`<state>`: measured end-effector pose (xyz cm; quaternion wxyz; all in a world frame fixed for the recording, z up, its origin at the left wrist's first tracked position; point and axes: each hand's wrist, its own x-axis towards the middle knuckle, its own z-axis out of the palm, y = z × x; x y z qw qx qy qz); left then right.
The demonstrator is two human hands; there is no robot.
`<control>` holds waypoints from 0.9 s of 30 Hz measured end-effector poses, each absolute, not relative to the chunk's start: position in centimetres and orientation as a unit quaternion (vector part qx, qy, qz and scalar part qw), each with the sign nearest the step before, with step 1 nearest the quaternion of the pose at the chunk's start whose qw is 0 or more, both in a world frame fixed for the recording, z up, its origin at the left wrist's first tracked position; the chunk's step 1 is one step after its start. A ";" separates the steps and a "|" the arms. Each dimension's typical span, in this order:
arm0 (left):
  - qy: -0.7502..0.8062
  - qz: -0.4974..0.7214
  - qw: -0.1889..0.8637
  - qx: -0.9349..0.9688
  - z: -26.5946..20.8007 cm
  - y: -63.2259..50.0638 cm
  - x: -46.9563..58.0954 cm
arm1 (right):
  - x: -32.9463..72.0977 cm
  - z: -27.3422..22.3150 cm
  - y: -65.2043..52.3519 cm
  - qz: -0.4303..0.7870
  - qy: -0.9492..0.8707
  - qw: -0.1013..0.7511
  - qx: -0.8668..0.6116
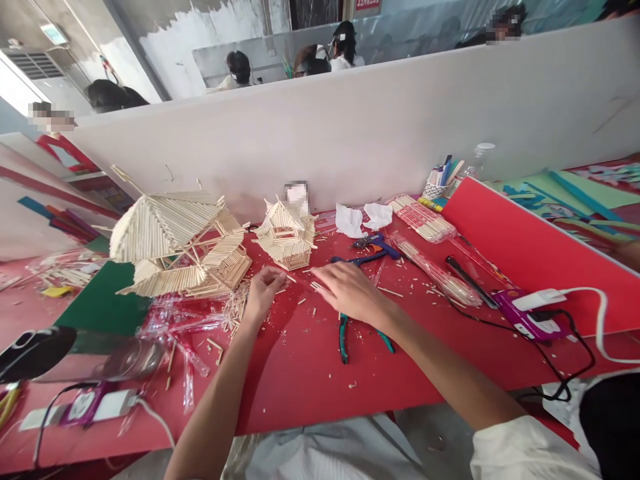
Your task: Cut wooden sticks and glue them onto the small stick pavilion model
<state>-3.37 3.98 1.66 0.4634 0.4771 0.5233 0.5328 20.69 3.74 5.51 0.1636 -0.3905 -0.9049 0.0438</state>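
Note:
My left hand [265,291] is closed in a pinch on a short wooden stick [290,277], which pokes out past the fingertips. Facing it, my right hand [350,291] reaches in low over the table, fingers stretched out and pointing left; small stick pieces lie by its fingertips. Beneath the right hand are pliers with teal handles [343,340], their jaws hidden. Just beyond both hands stands a small pavilion model [287,240] built of sticks. Further left is a larger stick pavilion [170,233] with a broad ribbed roof. A blue glue gun [375,245] lies behind my right hand.
Stick offcuts [237,307] and clear plastic wrappers [175,320] litter the red table [300,387]. Packed stick bundles [425,220], crumpled tissues [350,220] and a power bank [530,317] with cables are rightward. A pale partition [350,133] borders the back; people sit beyond.

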 end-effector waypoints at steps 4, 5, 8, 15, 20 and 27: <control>0.531 0.564 0.412 0.480 1.2 4.1 -2.8 | 17.1 5.1 3.3 0.111 -0.932 0.166 -0.303; 0.535 0.571 0.395 0.481 1.1 4.2 -2.8 | 16.4 4.8 3.4 0.106 -0.933 0.161 -0.304; 0.547 0.590 0.357 0.475 0.4 4.7 -2.8 | 15.1 4.4 3.8 0.084 -0.930 0.143 -0.329; 0.559 0.599 0.339 0.462 0.1 5.7 -2.4 | 14.6 3.8 5.2 0.093 -0.923 0.125 -0.351; 0.555 0.593 0.368 0.452 0.0 6.2 -1.8 | 14.9 3.3 6.1 0.108 -0.914 0.116 -0.374; 0.575 0.546 0.308 0.526 0.3 6.5 -3.1 | 15.5 2.9 8.2 0.158 -0.909 0.152 -0.356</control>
